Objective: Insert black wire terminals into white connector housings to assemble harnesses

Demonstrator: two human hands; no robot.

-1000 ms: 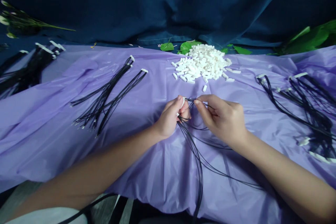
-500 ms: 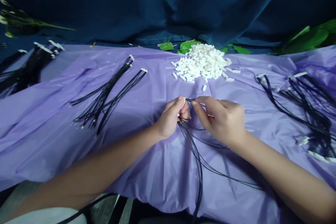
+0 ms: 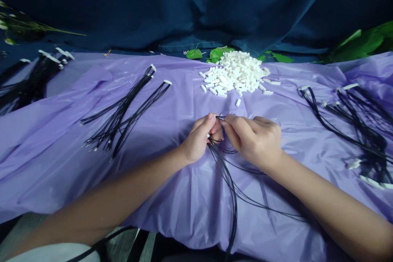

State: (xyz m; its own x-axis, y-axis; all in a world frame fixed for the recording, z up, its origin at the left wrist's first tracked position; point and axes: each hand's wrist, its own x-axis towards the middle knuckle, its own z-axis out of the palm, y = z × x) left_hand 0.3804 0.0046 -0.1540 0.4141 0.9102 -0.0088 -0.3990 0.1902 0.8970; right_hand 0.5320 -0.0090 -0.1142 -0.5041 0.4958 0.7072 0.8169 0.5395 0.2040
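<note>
My left hand [image 3: 199,137] pinches a small white connector together with a bunch of thin black wires [image 3: 229,180] that trail down toward me over the purple sheet [image 3: 172,180]. My right hand [image 3: 253,137] presses against it, its fingertips gripping one black wire end right at the left fingertips. The connector is almost hidden between the fingers. A heap of white connectors [image 3: 235,74] lies just beyond both hands, with one loose connector [image 3: 238,102] closest to them.
Black wire bundles with white ends lie to the left [image 3: 123,110], at the far left [image 3: 33,75] and to the right [image 3: 353,125]. Dark blue cloth [image 3: 196,8] hangs behind. Green leaves [image 3: 362,45] sit at the back right and behind the heap.
My right hand has moved left until its fingertips meet the left hand's; the white connector, visible earlier, is now mostly covered. The left hand has stayed put.
</note>
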